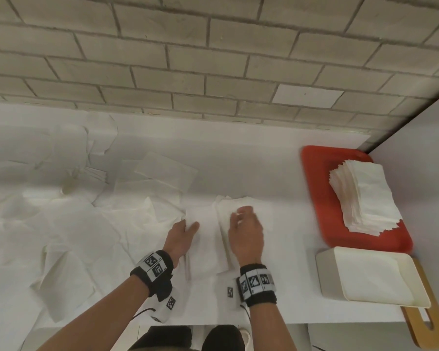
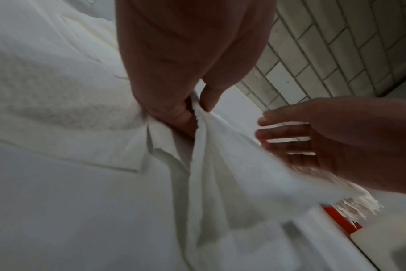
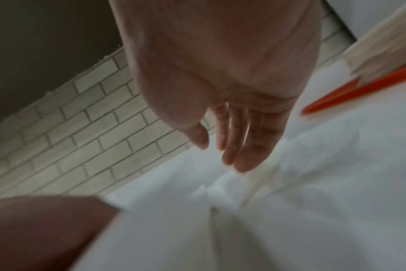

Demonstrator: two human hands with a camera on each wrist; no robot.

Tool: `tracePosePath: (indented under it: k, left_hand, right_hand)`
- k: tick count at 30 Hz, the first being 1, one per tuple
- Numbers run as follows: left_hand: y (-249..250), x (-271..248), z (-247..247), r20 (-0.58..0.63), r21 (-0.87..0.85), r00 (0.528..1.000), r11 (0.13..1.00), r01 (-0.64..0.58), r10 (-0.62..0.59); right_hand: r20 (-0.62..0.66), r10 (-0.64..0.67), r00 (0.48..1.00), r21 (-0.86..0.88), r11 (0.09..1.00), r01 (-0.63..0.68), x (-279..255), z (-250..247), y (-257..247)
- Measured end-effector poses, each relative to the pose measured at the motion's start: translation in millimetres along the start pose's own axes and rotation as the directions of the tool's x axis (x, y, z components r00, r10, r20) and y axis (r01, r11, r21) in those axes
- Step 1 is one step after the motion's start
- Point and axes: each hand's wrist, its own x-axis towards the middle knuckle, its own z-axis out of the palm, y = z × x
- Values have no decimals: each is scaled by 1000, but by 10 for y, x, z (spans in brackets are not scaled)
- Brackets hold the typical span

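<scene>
Left hand [image 1: 181, 236] pinches the left edge of a white napkin [image 1: 208, 249] on the worktop [image 1: 264, 160]. Right hand [image 1: 246, 234] hovers over the napkin's right half, fingers loosely straight, holding nothing. Far right, a red tray [image 1: 314, 178] carries a napkin stack [image 1: 365, 198].

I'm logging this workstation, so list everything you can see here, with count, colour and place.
napkin: one, white, table centre
loose napkins: many, white, spread over the table's left
stack: one, white napkins, on the tray
tray: one, red, table's right rear
box: one, cream, in front of the tray
board: one, wooden, beneath the box
table: one, white, against the wall
wall: one, grey brick, behind
left grip: one, pinching the napkin's edge
right grip: one, open, over the napkin
</scene>
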Motion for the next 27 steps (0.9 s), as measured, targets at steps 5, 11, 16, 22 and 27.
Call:
tracePosePath:
  k: [5, 11, 16, 22, 27]
  left_hand:
    - [-19, -6, -18, 5, 25, 999, 999, -48, 48]
    - [70, -64, -28, -16, -53, 992, 991, -124, 123]
    - [265, -157, -14, -38, -77, 989, 987, -144, 142]
    - [307, -106, -50, -41, -105, 988, 983, -152, 148]
    - [382, -151, -99, -18, -122, 984, 977, -176, 175]
  right_hand:
    - [29, 140, 990, -247, 960, -129, 505, -99, 205]
    - [-105, -71, 992, 150, 985, 86, 522, -252, 197]
    - [-94, -124, 988, 283, 948, 146, 427, -480, 136]
    - [-142, -47, 989, 185, 980, 73, 382, -367, 460]
    - [-164, -158, 974, 359, 910, 208, 116, -736, 178]
